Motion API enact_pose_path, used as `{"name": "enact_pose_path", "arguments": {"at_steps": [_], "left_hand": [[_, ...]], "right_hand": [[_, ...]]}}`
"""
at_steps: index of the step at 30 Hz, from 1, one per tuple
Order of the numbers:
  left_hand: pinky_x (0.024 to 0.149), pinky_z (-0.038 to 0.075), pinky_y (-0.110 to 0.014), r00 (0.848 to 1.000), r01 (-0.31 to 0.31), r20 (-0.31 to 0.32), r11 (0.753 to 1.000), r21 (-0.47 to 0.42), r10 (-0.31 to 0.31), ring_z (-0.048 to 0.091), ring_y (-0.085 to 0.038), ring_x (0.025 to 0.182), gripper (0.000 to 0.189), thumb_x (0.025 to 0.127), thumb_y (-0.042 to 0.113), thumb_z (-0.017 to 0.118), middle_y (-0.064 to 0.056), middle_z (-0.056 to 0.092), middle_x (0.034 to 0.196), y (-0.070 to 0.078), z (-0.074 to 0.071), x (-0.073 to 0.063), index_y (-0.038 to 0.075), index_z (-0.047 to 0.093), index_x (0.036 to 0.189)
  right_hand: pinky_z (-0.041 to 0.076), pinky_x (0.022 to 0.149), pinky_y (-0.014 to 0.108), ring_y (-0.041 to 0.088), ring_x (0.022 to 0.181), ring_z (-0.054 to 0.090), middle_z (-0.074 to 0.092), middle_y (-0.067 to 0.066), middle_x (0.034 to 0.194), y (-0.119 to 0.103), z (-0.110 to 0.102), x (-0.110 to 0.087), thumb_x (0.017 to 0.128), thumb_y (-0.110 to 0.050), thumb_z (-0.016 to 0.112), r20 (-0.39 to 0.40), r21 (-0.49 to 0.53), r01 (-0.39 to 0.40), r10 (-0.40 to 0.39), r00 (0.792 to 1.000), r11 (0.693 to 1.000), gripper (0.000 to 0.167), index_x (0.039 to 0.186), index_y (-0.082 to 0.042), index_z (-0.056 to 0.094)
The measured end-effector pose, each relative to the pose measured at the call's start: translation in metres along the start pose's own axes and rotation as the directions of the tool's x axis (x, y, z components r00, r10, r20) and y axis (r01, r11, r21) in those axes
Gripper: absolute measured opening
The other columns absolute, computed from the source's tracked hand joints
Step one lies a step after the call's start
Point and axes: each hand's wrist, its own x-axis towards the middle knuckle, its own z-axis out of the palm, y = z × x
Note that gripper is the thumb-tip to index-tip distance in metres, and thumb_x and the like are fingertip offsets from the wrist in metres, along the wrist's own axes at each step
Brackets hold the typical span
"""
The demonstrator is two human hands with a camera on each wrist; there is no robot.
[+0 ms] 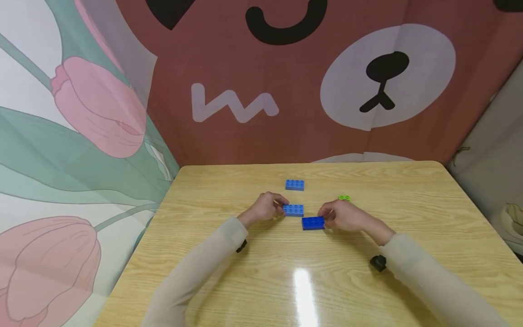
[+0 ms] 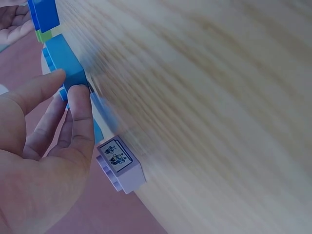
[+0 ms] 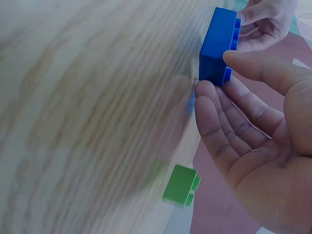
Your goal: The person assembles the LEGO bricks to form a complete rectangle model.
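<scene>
Bricks (image 1: pixel 293 210), 1 lilac (image 2: pixel 131 178) with seemingly pictorial label (image 2: pixel 115 155)

Two light blue bricks (image 1: pixel 293 210) and a deep blue brick (image 1: pixel 313 223); tan, wood-grained worktop (image 1: pixel 253 277).
Green brick (image 1: pixel 344 198); lilac brick (image 2: pixel 131 177) with a dark-lined picture; cream sleeves (image 1: pixel 196 268); cloth (image 1: pixel 245 145) patterned with a reddish-brown, white-muzzled face, pink tulips (image 1: pixel 100 106) and green leaves (image 1: pixel 49 163).

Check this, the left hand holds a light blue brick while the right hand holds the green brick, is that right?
Not quite: the right hand holds the dark blue brick, not the green brick, as the right wrist view shows. The left hand does hold a light blue brick.
</scene>
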Motion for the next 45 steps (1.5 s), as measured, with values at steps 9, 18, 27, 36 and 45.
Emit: {"name": "enact_pose_path", "arguments": {"at_steps": [9,18,27,36,45], "left_hand": [[0.073,0.056,-0.026,1.0,-0.022,-0.004,1.0,0.018,0.022,0.069,-0.012,0.09,0.029,0.091,0.001,0.077,-0.003,0.07,0.107,-0.003,0.0,-0.002,0.008,0.074,0.119],[0.069,0.055,-0.026,1.0,-0.017,0.005,1.0,-0.011,0.018,0.068,-0.01,0.086,0.028,0.091,0.0,0.075,-0.001,0.069,0.103,-0.004,-0.001,-0.002,0.008,0.074,0.118],[0.071,0.055,-0.026,0.999,-0.025,0.026,1.0,0.005,0.025,0.068,-0.011,0.087,0.029,0.091,0.003,0.077,-0.002,0.07,0.106,-0.003,-0.002,-0.003,0.009,0.074,0.119],[0.073,0.055,-0.026,0.999,-0.011,0.035,1.0,-0.014,0.011,0.067,-0.009,0.087,0.029,0.092,0.002,0.076,0.0,0.069,0.106,-0.003,-0.001,-0.002,0.009,0.073,0.12],[0.074,0.056,-0.027,0.999,-0.022,0.043,0.999,-0.024,0.024,0.067,-0.01,0.088,0.028,0.092,0.003,0.076,0.001,0.069,0.105,-0.003,-0.001,-0.002,0.009,0.074,0.119]], "right_hand": [[0.057,0.072,0.034,0.017,0.086,0.07,0.071,0.005,0.104,0.008,-0.005,0.0,0.085,-0.001,0.079,-0.031,-0.011,-0.01,0.009,0.999,1.0,0.026,0.11,-0.002,0.073],[0.058,0.074,0.038,0.022,0.088,0.07,0.071,0.006,0.103,0.008,-0.01,0.002,0.086,-0.003,0.081,-0.07,-0.05,-0.034,0.031,0.997,0.998,0.024,0.109,-0.002,0.073],[0.058,0.074,0.039,0.022,0.089,0.07,0.072,0.006,0.101,0.009,-0.009,0.005,0.085,-0.004,0.082,-0.097,-0.051,-0.038,0.033,0.995,0.998,0.024,0.107,-0.002,0.073],[0.057,0.077,0.041,0.024,0.091,0.07,0.072,0.007,0.103,0.009,-0.009,0.009,0.085,-0.006,0.082,-0.099,-0.056,-0.042,0.036,0.994,0.998,0.026,0.109,-0.002,0.073],[0.057,0.079,0.042,0.024,0.092,0.07,0.072,0.009,0.107,0.007,-0.008,0.011,0.086,-0.005,0.081,-0.098,-0.052,-0.058,0.053,0.994,0.997,0.026,0.11,-0.002,0.073]]}}
